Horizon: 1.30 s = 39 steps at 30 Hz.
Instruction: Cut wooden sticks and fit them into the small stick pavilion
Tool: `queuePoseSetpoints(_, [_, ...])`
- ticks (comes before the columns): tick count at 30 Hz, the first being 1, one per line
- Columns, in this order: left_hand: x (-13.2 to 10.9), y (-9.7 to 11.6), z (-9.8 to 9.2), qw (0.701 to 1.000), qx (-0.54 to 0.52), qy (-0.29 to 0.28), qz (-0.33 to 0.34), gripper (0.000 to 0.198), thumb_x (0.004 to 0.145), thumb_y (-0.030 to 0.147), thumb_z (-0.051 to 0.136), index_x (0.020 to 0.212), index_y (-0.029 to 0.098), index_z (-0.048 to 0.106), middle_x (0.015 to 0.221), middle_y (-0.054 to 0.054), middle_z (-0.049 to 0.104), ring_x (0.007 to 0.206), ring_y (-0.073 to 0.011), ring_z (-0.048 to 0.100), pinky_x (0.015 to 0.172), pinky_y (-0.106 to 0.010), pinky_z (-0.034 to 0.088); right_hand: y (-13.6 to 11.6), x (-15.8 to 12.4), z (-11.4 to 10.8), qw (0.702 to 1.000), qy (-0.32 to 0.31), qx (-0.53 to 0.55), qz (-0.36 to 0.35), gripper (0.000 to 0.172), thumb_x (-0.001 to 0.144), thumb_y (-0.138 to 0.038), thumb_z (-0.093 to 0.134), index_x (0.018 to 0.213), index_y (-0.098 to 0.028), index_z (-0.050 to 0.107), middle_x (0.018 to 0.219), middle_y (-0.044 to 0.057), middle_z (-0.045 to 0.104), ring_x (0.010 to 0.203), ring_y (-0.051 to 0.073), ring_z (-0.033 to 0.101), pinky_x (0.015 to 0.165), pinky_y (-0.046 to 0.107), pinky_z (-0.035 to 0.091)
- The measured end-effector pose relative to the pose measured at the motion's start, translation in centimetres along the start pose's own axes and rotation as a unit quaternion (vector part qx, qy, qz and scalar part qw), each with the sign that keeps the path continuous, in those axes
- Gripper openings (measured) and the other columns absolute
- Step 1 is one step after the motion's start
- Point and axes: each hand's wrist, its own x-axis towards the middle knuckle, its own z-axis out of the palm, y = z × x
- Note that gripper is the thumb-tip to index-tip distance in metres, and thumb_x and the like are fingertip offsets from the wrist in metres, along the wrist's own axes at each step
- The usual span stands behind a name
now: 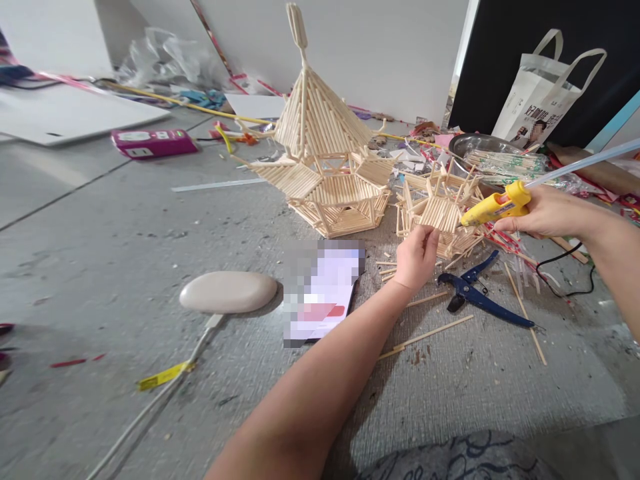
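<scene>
Head view: small stick model [441, 212], near side seemingly pinched by left fingers [427, 236]; right fingers [517, 223] grip glue gun [493, 208].

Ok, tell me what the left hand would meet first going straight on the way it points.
The left hand would meet the small stick frame first; the two may well be touching here, but depth is unclear.

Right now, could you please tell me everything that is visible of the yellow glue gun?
The glue gun looks like yellow plastic, with an orange-red part near the rear and a long translucent stick extending from its back. The right hand grips it, nozzle tilted down toward the smaller stick structure; contact there is unclear.
</scene>
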Motion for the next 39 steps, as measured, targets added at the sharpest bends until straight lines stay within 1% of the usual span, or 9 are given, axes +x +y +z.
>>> queuePoseSetpoints(5, [-0.01,-0.04,-0.01,1.0,-0.004,-0.003,-0.002,0.021,0.085,0.034,0.042,0.077,0.018,0.053,0.06,0.001,0.052,0.055,-0.0102,0.046,0.055,-0.021,0.036,0.12,0.1,0.05,0.998,0.008,-0.052,0.02,0.036,0.065,-0.055,0.064,0.082,-0.024,0.065,0.053,-0.003,0.047,0.051,0.012,0.043,0.046,0.026,0.029])
queuePoseSetpoints(11, [-0.05,0.04,-0.08,1.0,0.007,-0.005,-0.002,0.022,0.085,0.035,0.041,0.077,0.018,0.053,0.06,0.001,0.052,0.055,-0.0103,0.046,0.055,-0.021,0.036,-0.25,0.11,-0.18,0.997,0.004,-0.056,0.057,0.035,0.062,-0.053,0.066,0.079,-0.023,0.065,0.052,-0.002,0.047,0.051,0.013,0.044,0.046,0.027,0.028])
queuePoseSetpoints(15, [-0.07,0.11,-0.12,1.0,0.009,-0.004,-0.002,0.022,0.085,0.035,0.042,0.077,0.018,0.053,0.059,0.002,0.051,0.054,-0.0101,0.045,0.054,-0.021,0.035,-0.5,0.08,-0.26,0.995,0.008,-0.073,0.068,0.036,0.063,-0.054,0.065,0.078,-0.022,0.063,0.053,-0.002,0.047,0.052,0.013,0.045,0.047,0.027,0.029])
queuePoseSetpoints(20, [-0.06,0.02,-0.06,1.0,0.004,-0.005,-0.001,0.022,0.085,0.034,0.042,0.077,0.018,0.054,0.059,0.002,0.051,0.054,-0.0097,0.044,0.054,-0.021,0.034,-0.4,0.15,-0.2,0.996,0.006,-0.061,0.061,0.034,0.063,-0.052,0.066,0.078,-0.022,0.064,0.052,-0.003,0.046,0.05,0.012,0.044,0.047,0.026,0.028])
queuePoseSetpoints(25, [-0.05,0.04,-0.07,1.0,0.0,-0.005,-0.002,0.022,0.085,0.034,0.042,0.077,0.017,0.054,0.059,0.002,0.051,0.054,-0.0097,0.044,0.054,-0.021,0.034,-0.34,0.22,-0.16,0.996,0.02,-0.063,0.052,0.037,0.065,-0.052,0.065,0.087,-0.022,0.065,0.053,-0.003,0.046,0.051,0.011,0.044,0.046,0.026,0.029])
queuePoseSetpoints(29, [-0.03,0.11,-0.07,1.0,0.003,-0.003,-0.002,0.022,0.085,0.034,0.042,0.076,0.018,0.054,0.06,0.002,0.051,0.054,-0.0099,0.045,0.054,-0.021,0.034,-0.09,0.48,-0.12,0.997,0.029,-0.059,0.039,0.033,0.064,-0.049,0.067,0.083,-0.023,0.066,0.053,-0.002,0.047,0.052,0.012,0.045,0.046,0.026,0.03])
queuePoseSetpoints(34, [-0.02,0.09,-0.11,1.0,0.001,-0.006,-0.007,0.022,0.085,0.033,0.042,0.076,0.018,0.054,0.059,0.002,0.051,0.054,-0.0099,0.045,0.054,-0.021,0.034,-0.06,0.53,-0.16,0.997,0.034,-0.062,0.04,0.035,0.063,-0.05,0.067,0.083,-0.022,0.066,0.059,-0.001,0.052,0.057,0.014,0.049,0.049,0.026,0.034])
queuePoseSetpoints(37, [-0.06,0.25,-0.15,1.0,-0.008,-0.006,-0.011,0.021,0.084,0.033,0.043,0.076,0.018,0.054,0.06,0.001,0.052,0.055,-0.0101,0.045,0.055,-0.021,0.035,-0.42,0.13,-0.34,0.997,0.062,-0.028,0.041,0.036,0.063,-0.049,0.068,0.086,-0.021,0.066,0.063,-0.001,0.056,0.06,0.014,0.051,0.051,0.027,0.037])
queuePoseSetpoints(39, [-0.11,0.54,-0.09,1.0,-0.019,-0.008,-0.019,0.02,0.084,0.033,0.044,0.075,0.018,0.054,0.06,0.001,0.052,0.055,-0.01,0.046,0.055,-0.021,0.035,-0.68,-0.28,-0.5,0.995,0.081,-0.013,0.062,0.036,0.065,-0.048,0.067,0.087,-0.021,0.065,0.059,-0.002,0.055,0.053,0.012,0.049,0.05,0.026,0.036])
